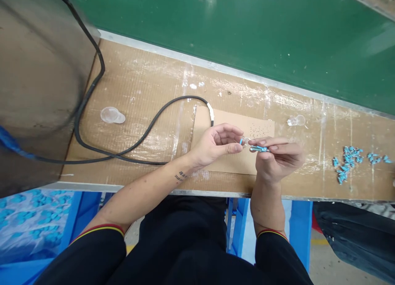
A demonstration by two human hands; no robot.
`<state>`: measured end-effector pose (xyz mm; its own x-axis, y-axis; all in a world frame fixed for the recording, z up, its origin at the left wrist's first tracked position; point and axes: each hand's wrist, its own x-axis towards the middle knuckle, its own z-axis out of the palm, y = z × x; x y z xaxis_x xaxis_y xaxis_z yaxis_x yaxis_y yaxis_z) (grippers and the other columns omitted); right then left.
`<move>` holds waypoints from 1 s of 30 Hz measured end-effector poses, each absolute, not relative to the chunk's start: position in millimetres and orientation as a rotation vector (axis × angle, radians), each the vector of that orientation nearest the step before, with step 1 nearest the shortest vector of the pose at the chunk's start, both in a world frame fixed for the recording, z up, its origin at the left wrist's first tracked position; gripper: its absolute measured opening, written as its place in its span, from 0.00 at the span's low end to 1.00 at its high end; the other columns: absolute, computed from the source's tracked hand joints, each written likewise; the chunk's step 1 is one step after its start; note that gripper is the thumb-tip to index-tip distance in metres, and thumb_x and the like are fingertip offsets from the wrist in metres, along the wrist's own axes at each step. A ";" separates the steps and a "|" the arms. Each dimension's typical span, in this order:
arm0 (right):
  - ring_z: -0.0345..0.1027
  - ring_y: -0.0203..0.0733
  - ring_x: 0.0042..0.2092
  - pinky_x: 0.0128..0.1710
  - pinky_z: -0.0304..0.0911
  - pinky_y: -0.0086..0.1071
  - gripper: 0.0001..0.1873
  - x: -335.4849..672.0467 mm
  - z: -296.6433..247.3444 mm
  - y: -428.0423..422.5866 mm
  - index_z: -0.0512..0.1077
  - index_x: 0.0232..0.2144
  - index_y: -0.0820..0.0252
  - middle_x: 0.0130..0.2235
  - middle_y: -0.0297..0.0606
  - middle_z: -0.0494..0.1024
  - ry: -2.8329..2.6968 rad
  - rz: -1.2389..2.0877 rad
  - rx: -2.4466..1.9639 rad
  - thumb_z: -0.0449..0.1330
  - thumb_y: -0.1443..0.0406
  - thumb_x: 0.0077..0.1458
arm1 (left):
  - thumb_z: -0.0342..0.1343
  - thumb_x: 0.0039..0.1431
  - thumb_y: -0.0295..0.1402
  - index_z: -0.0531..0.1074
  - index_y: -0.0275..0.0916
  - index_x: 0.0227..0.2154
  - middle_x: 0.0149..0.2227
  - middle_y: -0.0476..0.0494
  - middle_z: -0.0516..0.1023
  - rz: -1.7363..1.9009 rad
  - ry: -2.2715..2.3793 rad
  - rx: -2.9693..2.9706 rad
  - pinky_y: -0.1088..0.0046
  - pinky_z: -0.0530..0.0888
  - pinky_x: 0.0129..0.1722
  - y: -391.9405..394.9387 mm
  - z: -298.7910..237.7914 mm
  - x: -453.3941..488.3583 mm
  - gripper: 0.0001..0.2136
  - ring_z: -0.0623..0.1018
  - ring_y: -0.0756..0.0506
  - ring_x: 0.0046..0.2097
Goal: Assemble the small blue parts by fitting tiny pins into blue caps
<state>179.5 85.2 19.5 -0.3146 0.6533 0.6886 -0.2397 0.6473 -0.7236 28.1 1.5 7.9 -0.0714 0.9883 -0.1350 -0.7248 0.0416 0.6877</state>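
Observation:
Between the thumb and fingers of my left hand [220, 145] is a small clear piece with a blue edge [242, 141]; its exact kind is too small to tell. My right hand [277, 155] pinches a slim light-blue part [258, 148] with a metallic-looking tip. The two pieces are close together, and I cannot tell whether they touch. Both hands are above a cardboard sheet [231, 165], whose upper right area carries many small dark dots. Off to the right lie a pile of small blue parts [348, 159] and a smaller group of blue parts [374, 158].
A black cable [157, 116] loops over the cardboard-covered bench [138, 71] and ends near my left hand. One clear plastic scoop-like piece [111, 115] lies left, a similar clear piece [296, 120] right. Behind runs a green surface [216, 29]. A blue crate [31, 219] with blue parts stands below.

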 end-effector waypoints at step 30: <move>0.81 0.38 0.30 0.22 0.77 0.29 0.16 185.4 13.3 89.7 0.70 0.28 0.52 0.32 0.25 0.83 -1.682 0.910 -0.353 0.75 0.59 0.56 | 0.81 0.42 0.42 0.78 0.39 0.38 0.37 0.47 0.85 1.474 0.618 0.498 0.69 0.83 0.44 -1.9 11.5 24.9 0.24 0.88 0.44 0.41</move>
<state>185.4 89.7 13.3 -0.3199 0.6498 0.6895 -0.2214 0.6563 -0.7213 24.9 -1.9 11.5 -0.0053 0.9969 -0.0783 -0.7544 0.0474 0.6546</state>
